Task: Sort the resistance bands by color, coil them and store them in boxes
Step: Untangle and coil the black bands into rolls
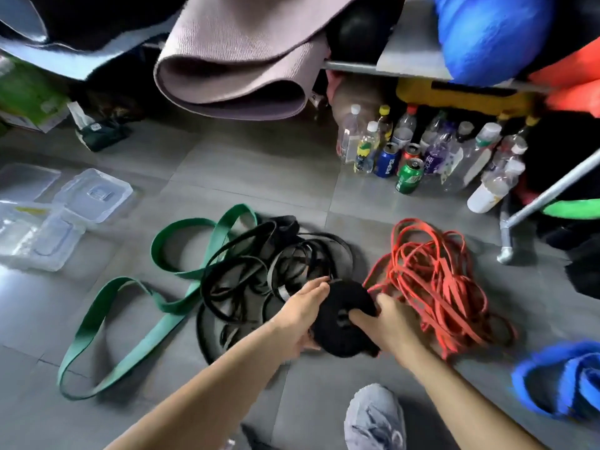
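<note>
Nearest, just below the coil, a grey mesh shoe (376, 417) stands on the grey tiled floor (259, 164). To the coil's lower right lies a bunch of bright blue bands (565, 384).

The tightly wound black coil of rubber resistance band (341, 323) sits between both hands. The left hand (300, 316) presses flat-fingered against its left side, and the right hand (388, 323) grips its right edge, thumb on the face. It looks light, soft and springy, likely to unwind if released, so it is best squeezed across the turns at the rim.

Left of the coil sprawl loose black bands (259, 274) and a long flat green band (143, 293); to the right is a heap of thin red bands (438, 280). Far left wait clear plastic boxes (94, 193). Beyond the coil stand plastic bottles and cans (422, 151), with a rolled mauve mat (233, 76) farthest.
</note>
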The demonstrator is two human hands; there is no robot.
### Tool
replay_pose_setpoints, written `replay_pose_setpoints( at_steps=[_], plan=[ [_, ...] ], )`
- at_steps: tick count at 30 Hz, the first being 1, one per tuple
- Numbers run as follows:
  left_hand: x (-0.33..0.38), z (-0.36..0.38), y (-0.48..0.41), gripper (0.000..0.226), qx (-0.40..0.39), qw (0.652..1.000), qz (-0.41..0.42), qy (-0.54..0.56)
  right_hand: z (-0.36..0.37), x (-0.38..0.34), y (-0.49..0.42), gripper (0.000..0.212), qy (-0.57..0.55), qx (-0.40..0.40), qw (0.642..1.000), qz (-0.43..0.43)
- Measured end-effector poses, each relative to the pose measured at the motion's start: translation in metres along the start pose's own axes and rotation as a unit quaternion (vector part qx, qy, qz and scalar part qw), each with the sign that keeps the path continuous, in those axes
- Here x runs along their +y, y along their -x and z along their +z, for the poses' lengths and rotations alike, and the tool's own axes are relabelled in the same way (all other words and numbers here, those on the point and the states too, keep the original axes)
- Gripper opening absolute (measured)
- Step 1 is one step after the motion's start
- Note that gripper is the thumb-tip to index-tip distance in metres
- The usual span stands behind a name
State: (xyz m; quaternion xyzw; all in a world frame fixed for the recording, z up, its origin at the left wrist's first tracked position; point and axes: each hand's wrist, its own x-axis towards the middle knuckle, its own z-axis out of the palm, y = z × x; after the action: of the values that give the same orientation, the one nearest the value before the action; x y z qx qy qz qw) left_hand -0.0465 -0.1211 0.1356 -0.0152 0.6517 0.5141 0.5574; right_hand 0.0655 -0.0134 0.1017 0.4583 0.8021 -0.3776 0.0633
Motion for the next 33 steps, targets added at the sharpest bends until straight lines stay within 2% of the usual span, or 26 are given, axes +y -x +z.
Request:
replay_pose_setpoints(
  at_steps=[3,7,9,11,12,13,15,17,18,19,20,22,23,25,27,29,33],
  plan=[
    [-0.028,-0.003,-0.050,0.030,-0.005,0.997,-0.063,-0.040,0.032,0.037,-0.030,0.053,0.043,-0.056,0.997,0.021],
    [-0.051,-0.003,-0.099,0.036,-0.012,0.990,-0.129,-0.056,0.063,0.067,-0.066,0.044,0.048,-0.092,0.994,0.037],
    [-0.058,-0.003,-0.117,0.041,-0.008,0.987,-0.143,-0.073,0.076,0.077,-0.077,0.035,0.041,-0.100,0.993,0.044],
    [-0.066,-0.008,-0.139,0.048,-0.005,0.980,-0.106,-0.166,0.089,0.089,-0.087,0.030,0.023,-0.090,0.994,0.059],
    [-0.068,-0.012,-0.151,0.051,0.001,0.963,-0.040,-0.266,0.095,0.095,-0.092,0.028,0.010,-0.074,0.994,0.075],
    [-0.070,-0.017,-0.163,0.051,0.012,0.927,0.052,-0.371,0.098,0.101,-0.096,0.029,-0.008,-0.056,0.993,0.100],
    [-0.072,-0.025,-0.187,0.051,0.037,0.819,0.214,-0.531,0.100,0.116,-0.105,0.033,-0.089,-0.027,0.978,0.186],
    [-0.075,-0.032,-0.212,0.061,0.040,0.710,0.263,-0.652,0.099,0.133,-0.110,0.038,-0.165,0.001,0.953,0.254],
    [-0.078,-0.034,-0.222,0.057,0.033,0.650,0.248,-0.717,0.097,0.141,-0.111,0.040,-0.182,0.016,0.947,0.265],
    [-0.083,-0.034,-0.230,0.053,0.023,0.606,0.219,-0.764,0.098,0.150,-0.113,0.040,-0.192,0.023,0.943,0.270],
    [-0.086,-0.032,-0.235,0.063,0.025,0.590,0.181,-0.786,0.097,0.154,-0.114,0.040,-0.193,0.025,0.943,0.269],
    [-0.086,-0.029,-0.243,0.087,0.051,0.602,0.119,-0.788,0.093,0.148,-0.116,0.039,-0.175,0.021,0.950,0.259],
    [-0.084,-0.028,-0.245,0.091,0.065,0.611,0.107,-0.782,0.090,0.141,-0.116,0.039,-0.163,0.021,0.956,0.244],
    [-0.079,-0.024,-0.247,0.082,0.078,0.618,0.093,-0.777,0.088,0.132,-0.120,0.037,-0.139,0.026,0.962,0.232],
    [-0.078,-0.020,-0.246,0.065,0.073,0.608,0.069,-0.787,0.089,0.120,-0.120,0.037,-0.136,0.018,0.963,0.230],
    [-0.078,-0.023,-0.244,0.051,0.063,0.575,0.052,-0.814,0.092,0.113,-0.122,0.038,-0.138,0.018,0.963,0.230],
    [-0.077,-0.082,-0.227,0.045,0.051,0.464,-0.033,-0.884,0.094,0.112,-0.125,0.039,-0.131,0.005,0.966,0.223]
  ],
)
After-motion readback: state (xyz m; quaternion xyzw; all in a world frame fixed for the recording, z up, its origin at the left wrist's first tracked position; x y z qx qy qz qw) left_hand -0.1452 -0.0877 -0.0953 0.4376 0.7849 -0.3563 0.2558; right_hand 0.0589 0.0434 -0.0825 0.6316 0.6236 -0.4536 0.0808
